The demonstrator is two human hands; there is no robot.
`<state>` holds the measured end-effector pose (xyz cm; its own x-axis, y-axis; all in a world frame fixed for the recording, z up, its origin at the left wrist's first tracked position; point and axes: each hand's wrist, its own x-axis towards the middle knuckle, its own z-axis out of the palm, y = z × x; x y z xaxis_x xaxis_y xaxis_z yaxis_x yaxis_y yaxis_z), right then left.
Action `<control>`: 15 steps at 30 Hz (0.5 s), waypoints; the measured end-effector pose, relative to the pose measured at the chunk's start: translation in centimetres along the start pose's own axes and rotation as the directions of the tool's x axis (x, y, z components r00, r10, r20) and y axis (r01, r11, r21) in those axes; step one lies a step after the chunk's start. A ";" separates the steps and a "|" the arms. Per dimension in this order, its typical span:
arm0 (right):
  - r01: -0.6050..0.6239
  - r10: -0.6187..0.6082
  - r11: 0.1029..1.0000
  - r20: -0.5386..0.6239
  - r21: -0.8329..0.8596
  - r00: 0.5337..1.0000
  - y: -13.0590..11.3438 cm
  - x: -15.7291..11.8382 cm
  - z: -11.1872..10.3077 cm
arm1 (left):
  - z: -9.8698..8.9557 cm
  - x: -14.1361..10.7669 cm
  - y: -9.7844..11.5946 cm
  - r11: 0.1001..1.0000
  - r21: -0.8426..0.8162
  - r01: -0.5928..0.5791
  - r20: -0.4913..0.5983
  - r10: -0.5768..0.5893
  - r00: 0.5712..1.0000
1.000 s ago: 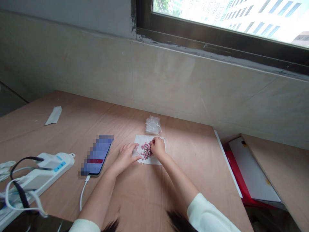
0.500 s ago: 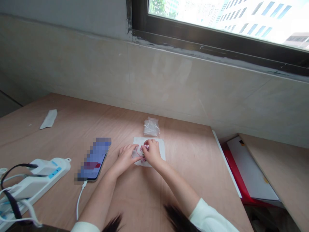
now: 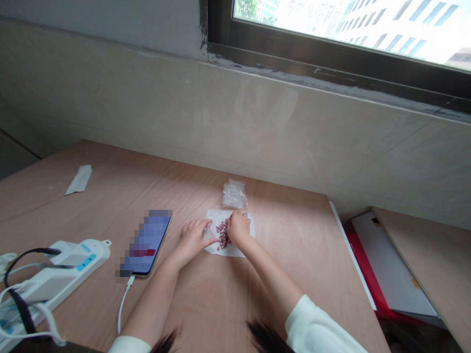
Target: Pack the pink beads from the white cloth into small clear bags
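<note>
1. Pile of small pink-headed pins [image 3: 222,234] sits near the middle of the sheet of white paper [image 3: 230,250], which lies mid-bench toward the far edge of the plywood bench [image 3: 294,255]. Long axis runs roughly near-to-far, slightly tilted. Dark metal shanks show at the near end, but most single pins are too small to read (no common direction that I can confirm).
2. Left hand [image 3: 192,240]: open, fingers spread and low over the left edge of the paper, thumb just beside the pile. Nothing visibly held. Thin red loop [image 3: 211,229] lies by its fingertips, apparently on the paper.
3. Right hand [image 3: 238,228]: fingers curled down, on the pile's far right side, back of the hand up. Contact with the pins looks likely, but cannot tell if it is gripping any, as the fingers hide that spot.
4. Vs the earlier frame, half a second back: hands were bunched together over the paper, mostly hiding the pile. Now they sit apart and the pile shows between them. Compared with the frame before that, the pile looks narrower and longer.
5. Nearby: clear plastic bag [image 3: 234,194] just beyond the paper, blurred phone [image 3: 145,242] left of the left hand, cabled to the white power strip [image 3: 62,274] at the bench's left edge.
</note>
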<state>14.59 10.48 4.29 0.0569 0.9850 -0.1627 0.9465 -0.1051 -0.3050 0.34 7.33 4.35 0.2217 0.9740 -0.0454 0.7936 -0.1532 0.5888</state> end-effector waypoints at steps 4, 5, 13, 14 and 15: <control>0.018 -0.018 1.000 0.019 -0.007 1.000 0.1 -0.1 -0.2 | 0.1 0.4 0.3 1.000 0.021 -0.002 0.015 0.002 1.000; 0.026 -0.026 1.000 0.022 -0.012 0.999 0.2 -0.3 -0.3 | 0.2 0.4 0.3 1.000 0.025 -0.005 0.015 0.004 1.000; 0.040 -0.041 0.999 0.060 0.009 0.997 0.6 -0.9 -0.3 | 0.8 -0.8 0.0 0.999 0.041 -0.005 0.022 0.004 1.000; 0.041 -0.042 0.999 0.062 0.018 0.997 0.6 -1.0 -0.3 | 0.8 -1.0 0.0 0.999 0.043 -0.004 0.019 0.003 1.000; 0.045 -0.047 0.999 0.063 0.026 0.997 0.7 -1.0 -0.3 | 0.8 -1.1 0.0 0.999 0.046 -0.003 0.017 0.002 1.000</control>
<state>15.27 9.48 4.50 -0.0072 0.9784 -0.2067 0.9396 -0.0641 -0.3361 0.55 6.12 3.70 0.2333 0.9707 -0.0583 0.8180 -0.1635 0.5514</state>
